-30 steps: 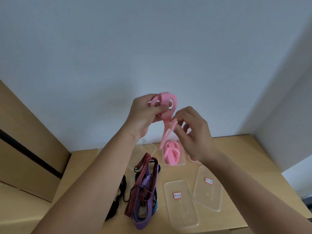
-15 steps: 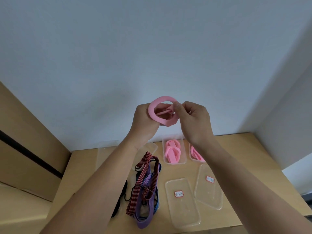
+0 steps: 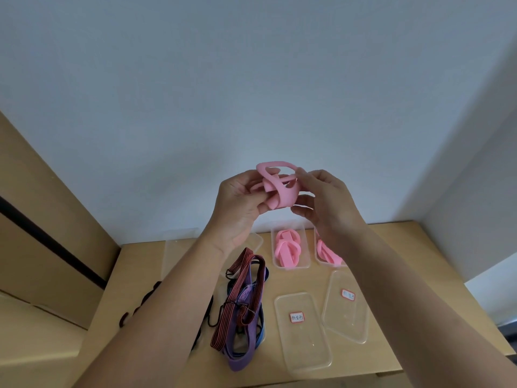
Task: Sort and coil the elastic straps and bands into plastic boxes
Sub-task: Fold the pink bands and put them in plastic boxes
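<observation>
I hold a pink elastic band [image 3: 279, 187], wound into loose coils, up in front of the wall. My left hand [image 3: 240, 203] grips its left side with thumb and curled fingers. My right hand [image 3: 327, 203] pinches the right side of the coil. Below on the wooden table stand two clear plastic boxes: the middle box [image 3: 306, 264] holds coiled pink bands, and the right box [image 3: 319, 257], partly hidden by my right forearm, holds another pink band. A pile of red-striped, purple, blue and black straps [image 3: 246, 306] lies on the table left of the boxes.
Two clear lids with red-edged labels lie in front: one lid [image 3: 302, 331] near the table's front edge, the other lid [image 3: 347, 306] to its right. Another clear box [image 3: 256, 242] sits behind my left wrist. Wooden panels stand at the left; white walls enclose the back and right.
The hanging tail of the pink band has been wound up; the single ring of half a second ago is now a crossed, multi-loop coil between both hands.
</observation>
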Demonstrator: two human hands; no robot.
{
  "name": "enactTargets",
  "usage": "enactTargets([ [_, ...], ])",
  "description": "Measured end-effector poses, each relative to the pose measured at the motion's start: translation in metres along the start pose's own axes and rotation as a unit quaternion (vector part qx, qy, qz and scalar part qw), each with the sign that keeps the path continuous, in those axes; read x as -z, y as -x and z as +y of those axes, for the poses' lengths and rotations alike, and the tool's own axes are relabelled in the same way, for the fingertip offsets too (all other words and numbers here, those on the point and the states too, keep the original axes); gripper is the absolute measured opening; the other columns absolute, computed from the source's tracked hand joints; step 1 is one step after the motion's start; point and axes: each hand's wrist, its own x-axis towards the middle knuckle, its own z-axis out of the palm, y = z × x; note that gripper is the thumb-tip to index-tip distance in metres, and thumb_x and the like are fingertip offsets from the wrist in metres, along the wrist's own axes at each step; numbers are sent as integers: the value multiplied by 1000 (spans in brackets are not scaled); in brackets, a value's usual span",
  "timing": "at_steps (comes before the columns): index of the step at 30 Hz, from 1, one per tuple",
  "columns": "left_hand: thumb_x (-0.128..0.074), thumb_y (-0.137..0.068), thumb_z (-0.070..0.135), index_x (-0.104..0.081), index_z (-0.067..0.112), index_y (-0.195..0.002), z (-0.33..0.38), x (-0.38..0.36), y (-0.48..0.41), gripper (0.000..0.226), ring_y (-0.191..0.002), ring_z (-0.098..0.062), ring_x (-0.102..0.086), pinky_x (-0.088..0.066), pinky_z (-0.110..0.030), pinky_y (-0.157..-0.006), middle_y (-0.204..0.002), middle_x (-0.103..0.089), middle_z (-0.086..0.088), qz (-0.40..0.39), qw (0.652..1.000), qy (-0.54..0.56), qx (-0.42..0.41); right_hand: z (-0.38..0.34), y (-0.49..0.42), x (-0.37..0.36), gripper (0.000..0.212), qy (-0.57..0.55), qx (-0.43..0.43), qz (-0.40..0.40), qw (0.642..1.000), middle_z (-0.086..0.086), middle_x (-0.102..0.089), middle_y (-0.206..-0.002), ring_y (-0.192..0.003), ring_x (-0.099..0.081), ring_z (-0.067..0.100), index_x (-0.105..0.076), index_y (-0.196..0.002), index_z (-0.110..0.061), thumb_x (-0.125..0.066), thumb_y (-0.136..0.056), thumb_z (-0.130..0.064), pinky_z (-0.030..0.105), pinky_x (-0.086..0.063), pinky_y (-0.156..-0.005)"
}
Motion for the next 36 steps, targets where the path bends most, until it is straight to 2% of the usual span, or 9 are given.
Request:
enactTargets([
  [3, -48, -86, -27, -75, 10, -102, -1, 3, 3, 49, -56, -14, -60, -59, -30, -75, -74, -71, -2, 10, 1000, -4, 11, 5, 5, -2, 13, -1, 26, -2, 1000, 3, -72, -88, -68, -65, 14, -53, -105, -23, -63, -99, -29, 25, -52, -59],
  [6, -48, -86, -25, -78, 16, -102, -3, 5, 8, 54, -56, -15, -57, -60, -38, -82, -67, -63, 3, 3, 1000, -25, 11, 13, 12, -5, 11, 88, 104, 6, 991, 2, -70, -82, -66, -63, 8, -53, -103, -36, -54, -103, -26, 22, -50, -58],
  [9, -46, -83, -28, -81, 21, -99, -4, 7, 11, 63, -60, -13, -61, -60, -34, -78, -71, -63, 5, 8, 1000, -20, 10, 15, 17, -7, 17, 142, 137, 2, 980, 4, -73, -92, -71, -66, 10, -62, -98, -33, -49, -106, -25, 25, -49, -57],
  [13, -46, -84, -26, -77, 20, -105, -5, 12, 15, 59, -64, -7, -65, -60, -31, -77, -74, -71, 11, 17, 999, -43, 22, 15, 20, -1, 10, 214, 149, -16, 965, -11, -73, -102, -90, -67, 13, -67, -101, -26, -59, -101, -31, 22, -52, -66],
  [16, -51, -82, -21, -82, 28, -98, -6, 17, 20, 60, -57, -9, -55, -56, -25, -71, -70, -68, 10, -11, 997, -73, 28, 15, 21, 7, 13, 339, 184, -15, 922, -13, -59, -120, -105, -59, 3, -67, -104, -36, -71, -92, -34, 18, -45, -78],
  [19, -54, -80, -15, -82, 28, -93, -7, 21, 24, 53, -66, -10, -66, -57, -24, -69, -85, -78, 0, -51, 991, -121, 36, 10, 25, 5, 28, 440, 263, -51, 857, -12, -54, -121, -112, -53, 7, -70, -114, -37, -74, -90, -24, 23, -47, -86],
  [24, -54, -81, -15, -82, 29, -96, -8, 30, 24, 54, -78, -15, -73, -59, -26, -69, -83, -76, -2, -49, 983, -172, 42, 7, 32, -6, 24, 490, 329, -83, 803, -2, -64, -105, -86, -61, 14, -77, -111, -20, -74, -88, -11, 29, -49, -73],
  [32, -67, -91, -4, -81, 30, -95, -9, 41, 21, 37, -80, -9, -74, -60, -26, -69, -77, -75, 9, -84, 974, -205, 55, 7, 29, -17, 20, 523, 307, -119, 786, -6, -59, -99, -80, -54, 9, -76, -107, -15, -74, -87, -12, 21, -40, -68],
  [36, -55, -92, -10, -80, 36, -99, -7, 45, 18, 53, -89, -21, -75, -63, -35, -76, -88, -75, -14, -80, 973, -208, 60, 14, 25, -26, 17, 535, 327, -91, 774, 5, -64, -101, -85, -57, 21, -75, -109, -10, -66, -95, -12, 30, -42, -70],
])
